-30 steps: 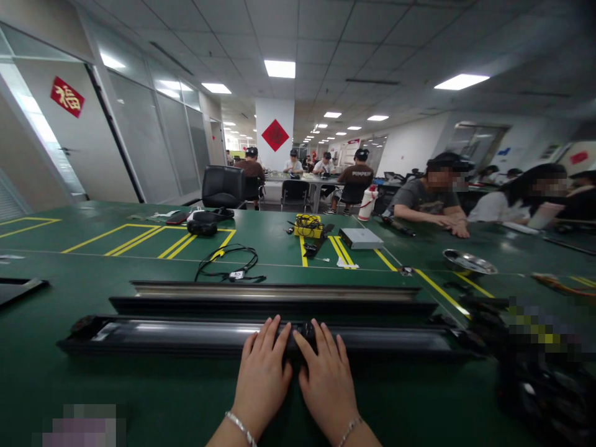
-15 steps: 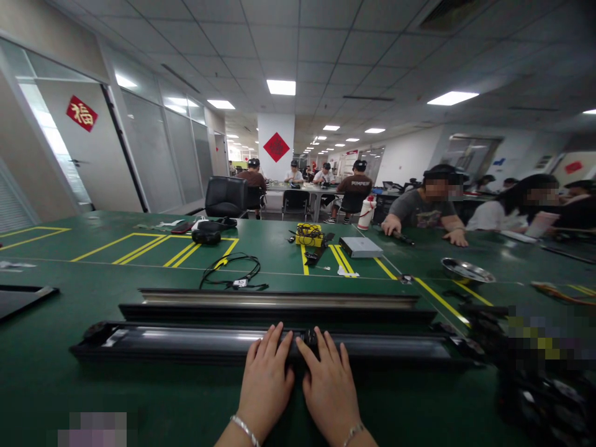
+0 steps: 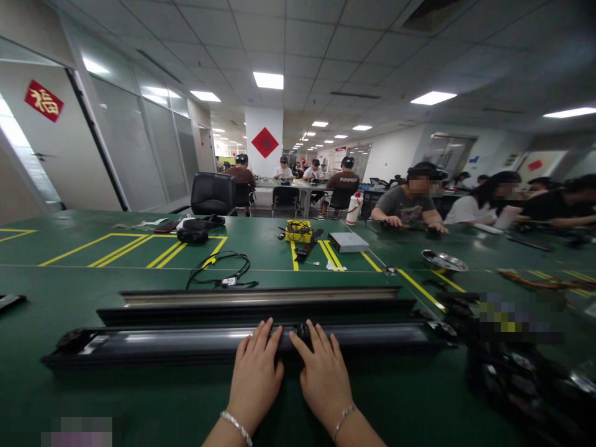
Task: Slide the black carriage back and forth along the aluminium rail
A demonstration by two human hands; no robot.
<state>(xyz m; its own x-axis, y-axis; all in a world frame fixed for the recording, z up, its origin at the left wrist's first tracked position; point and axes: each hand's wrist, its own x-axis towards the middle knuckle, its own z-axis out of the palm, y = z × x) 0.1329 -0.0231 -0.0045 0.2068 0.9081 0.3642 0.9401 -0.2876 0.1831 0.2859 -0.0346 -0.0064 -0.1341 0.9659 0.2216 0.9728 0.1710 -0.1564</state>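
Observation:
A long black channel-shaped rail (image 3: 167, 343) with a shiny inner face lies across the green table in front of me. My left hand (image 3: 256, 379) rests on its middle, palm down, fingers stretched out. Beside it my right hand (image 3: 325, 380) lies the same way, fingers spread, near a small black fitting (image 3: 303, 331) in the rail. Neither hand is wrapped round anything. Just behind, a second long black rail (image 3: 261, 300) lies parallel to the first, apart from my hands. A dark round piece (image 3: 72, 338) sits at the near rail's left end.
A coiled black cable (image 3: 218, 270) lies behind the rails. Farther back are a yellow box with wires (image 3: 298, 231), a grey flat box (image 3: 348, 242) and a metal bowl (image 3: 444, 261). Dark parts (image 3: 521, 372) are heaped at right. A co-worker (image 3: 405, 202) sits across the table.
The view has turned slightly right, so everything sits farther left in the picture. My hands stay on the near rail. The co-worker's hands have shifted a little.

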